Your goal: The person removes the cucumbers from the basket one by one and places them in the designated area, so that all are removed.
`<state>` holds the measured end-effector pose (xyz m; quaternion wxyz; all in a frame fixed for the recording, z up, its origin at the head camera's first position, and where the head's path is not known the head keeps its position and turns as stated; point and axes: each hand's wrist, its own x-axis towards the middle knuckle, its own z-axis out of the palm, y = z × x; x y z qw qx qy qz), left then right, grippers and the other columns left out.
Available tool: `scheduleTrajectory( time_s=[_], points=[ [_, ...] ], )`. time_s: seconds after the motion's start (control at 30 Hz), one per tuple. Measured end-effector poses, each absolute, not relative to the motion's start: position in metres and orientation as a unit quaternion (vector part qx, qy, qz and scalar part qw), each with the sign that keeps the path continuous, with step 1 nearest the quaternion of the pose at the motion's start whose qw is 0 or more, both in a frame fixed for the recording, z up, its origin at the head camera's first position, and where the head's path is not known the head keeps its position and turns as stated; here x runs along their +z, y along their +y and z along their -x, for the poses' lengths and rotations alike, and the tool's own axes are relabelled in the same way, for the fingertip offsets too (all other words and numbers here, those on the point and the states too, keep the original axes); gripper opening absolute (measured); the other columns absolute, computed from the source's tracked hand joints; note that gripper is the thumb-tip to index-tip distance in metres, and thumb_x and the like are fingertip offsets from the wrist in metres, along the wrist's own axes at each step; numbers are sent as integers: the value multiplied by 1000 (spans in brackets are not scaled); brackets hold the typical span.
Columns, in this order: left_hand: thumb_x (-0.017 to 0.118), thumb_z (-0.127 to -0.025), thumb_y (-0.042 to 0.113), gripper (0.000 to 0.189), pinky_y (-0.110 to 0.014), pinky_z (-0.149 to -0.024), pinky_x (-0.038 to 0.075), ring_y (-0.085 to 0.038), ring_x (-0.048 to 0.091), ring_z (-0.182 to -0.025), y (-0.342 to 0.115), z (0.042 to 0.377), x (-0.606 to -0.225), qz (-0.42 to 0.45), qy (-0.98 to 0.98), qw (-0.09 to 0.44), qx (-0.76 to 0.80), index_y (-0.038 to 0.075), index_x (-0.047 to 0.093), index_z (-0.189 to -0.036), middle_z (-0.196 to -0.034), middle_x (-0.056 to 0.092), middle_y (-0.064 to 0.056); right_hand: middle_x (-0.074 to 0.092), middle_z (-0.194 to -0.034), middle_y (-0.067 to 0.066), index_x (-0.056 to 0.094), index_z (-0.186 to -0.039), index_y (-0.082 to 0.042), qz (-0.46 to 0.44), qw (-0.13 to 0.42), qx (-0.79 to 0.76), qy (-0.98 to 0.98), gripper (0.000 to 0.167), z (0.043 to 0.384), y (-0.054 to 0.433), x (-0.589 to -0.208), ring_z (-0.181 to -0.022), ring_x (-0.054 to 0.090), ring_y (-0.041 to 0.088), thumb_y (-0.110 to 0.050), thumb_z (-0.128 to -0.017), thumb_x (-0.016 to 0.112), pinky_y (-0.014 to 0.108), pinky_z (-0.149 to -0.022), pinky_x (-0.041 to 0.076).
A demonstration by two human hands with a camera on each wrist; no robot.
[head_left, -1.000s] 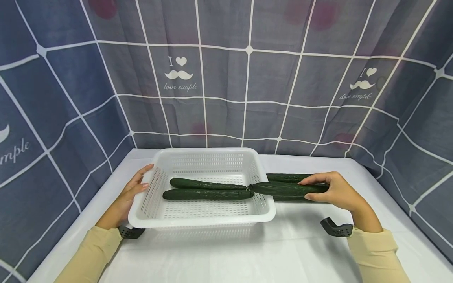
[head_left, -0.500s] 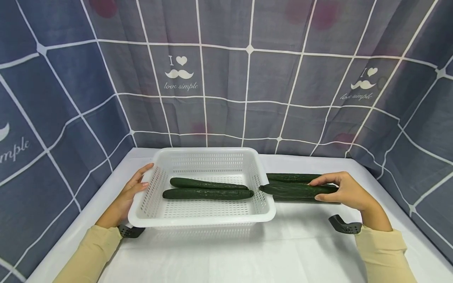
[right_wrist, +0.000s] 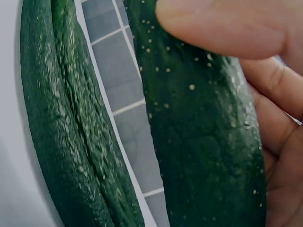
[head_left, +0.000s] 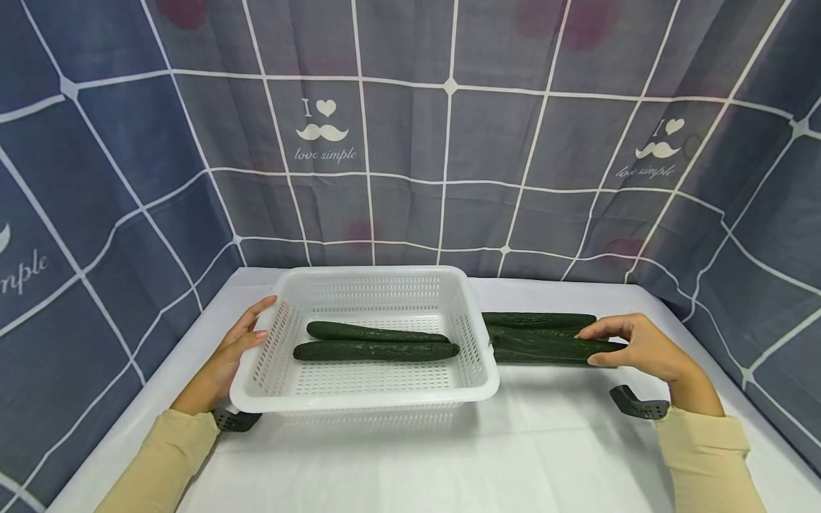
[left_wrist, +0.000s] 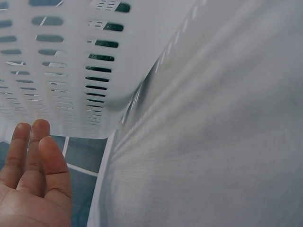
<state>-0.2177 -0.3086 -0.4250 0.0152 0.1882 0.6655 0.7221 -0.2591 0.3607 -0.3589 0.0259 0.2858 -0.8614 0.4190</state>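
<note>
The left hand (head_left: 226, 355) rests on the left end of a white plastic basket (head_left: 365, 399), thumb and fingers extended at the rim. In the left wrist view its fingers (left_wrist: 33, 161) look nearly straight beside the slotted wall. Two cucumbers (head_left: 375, 351) lie side by side inside the basket. To the basket's right, the right hand (head_left: 648, 350) pinches a dark green cucumber (right_wrist: 203, 137) between thumb and fingers, near its right end. That cucumber's left tip is close to the basket's right rim. Two other cucumbers (right_wrist: 75, 123) lie together on the table beside it.
A white cloth (head_left: 410, 456) covers the table. Grey-blue checked curtains (head_left: 410, 142) hang behind it and along both sides. A dark wrist device (head_left: 237, 419) is on the left wrist, and another dark device (head_left: 638, 404) is on the right.
The right hand has moved to the right with its cucumber. The cucumber's left tip has gone from over the basket to beside its right rim. The left hand and basket stay put.
</note>
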Motion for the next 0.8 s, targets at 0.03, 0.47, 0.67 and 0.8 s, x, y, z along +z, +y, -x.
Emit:
scheduleTrajectory(
  time_s=[0.03, 0.47, 0.67, 0.8],
  points=[
    [38, -110, 9, 60, -38, -88, 55, -12, 55, -122, -309, 218, -425, -190, 665, 15, 722, 46, 45, -157, -149, 48, 13, 77, -105, -15, 82, -108, -6, -288, 26, 419, -861, 34, 260, 362, -360, -97, 67, 0, 9, -78, 87, 16, -83, 49],
    [38, -110, 10, 60, -37, -89, 54, -11, 55, -123, -310, 219, -425, -191, 668, 15, 719, 46, 44, -158, -150, 47, 13, 78, -107, -13, 81, -109, -4, -309, -13, 438, -844, 34, 270, 371, -379, -99, 69, 0, 12, -79, 85, 19, -81, 53],
    [37, -110, 9, 60, -36, -88, 55, -11, 56, -122, -309, 219, -425, -191, 666, 13, 721, 46, 45, -157, -148, 48, 12, 78, -107, -13, 81, -107, -2, -316, -24, 433, -844, 31, 277, 364, -390, -101, 69, 0, 9, -79, 87, 19, -81, 53],
    [37, -110, 7, 61, -35, -88, 56, -11, 58, -120, -309, 219, -426, -197, 657, 12, 727, 44, 46, -157, -147, 50, 11, 78, -105, -14, 80, -106, 0, -305, -27, 436, -846, 31, 279, 360, -395, -99, 68, 0, 7, -78, 89, 20, -79, 54]
  ],
)
